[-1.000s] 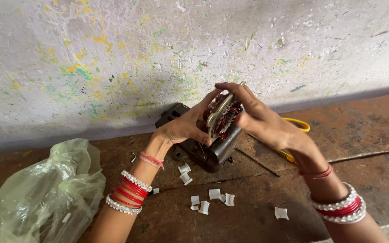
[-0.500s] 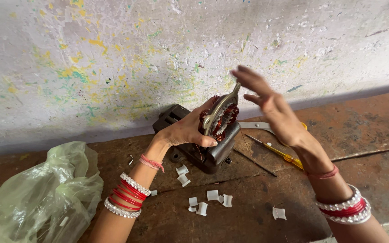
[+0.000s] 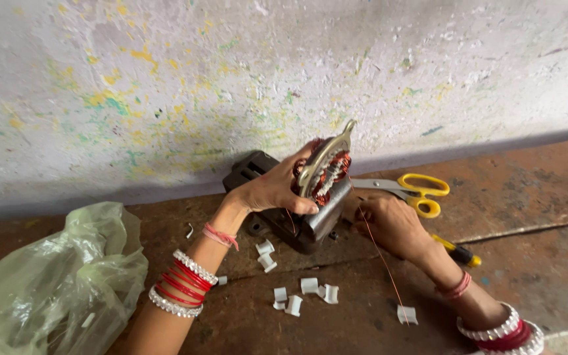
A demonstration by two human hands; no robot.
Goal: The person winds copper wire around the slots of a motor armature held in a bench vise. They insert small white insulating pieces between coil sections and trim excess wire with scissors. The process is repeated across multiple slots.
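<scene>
Left hand (image 3: 276, 189) is wrapped around the upper part of a motor stator (image 3: 323, 172), fingers curled over its near side, thumb on the lower edge. The stator shows copper windings and a metal ring on its face; it stands tilted on a dark metal block (image 3: 283, 217) that sits on the rusty brown surface (image 3: 534, 197), close to the paint-flecked wall (image 3: 231, 79).

Right hand (image 3: 389, 223) sits low, just right of the block, fingers closed in a pinch on a thin copper wire (image 3: 379, 253). The wire runs from the windings down past this hand toward the near edge of the surface.

Yellow-handled scissors (image 3: 409, 190) lie just behind the right hand, blades pointing toward the stator. A yellow-and-black screwdriver (image 3: 458, 253) lies beside the right wrist, partly hidden by the forearm.

Small white insulation pieces (image 3: 307, 289) are scattered on the surface below the block, between the two forearms; one more lies near the right forearm. A crumpled green plastic bag (image 3: 54, 283) rests at the far left, well apart from the stator.

Both wrists carry red and white bangles.
</scene>
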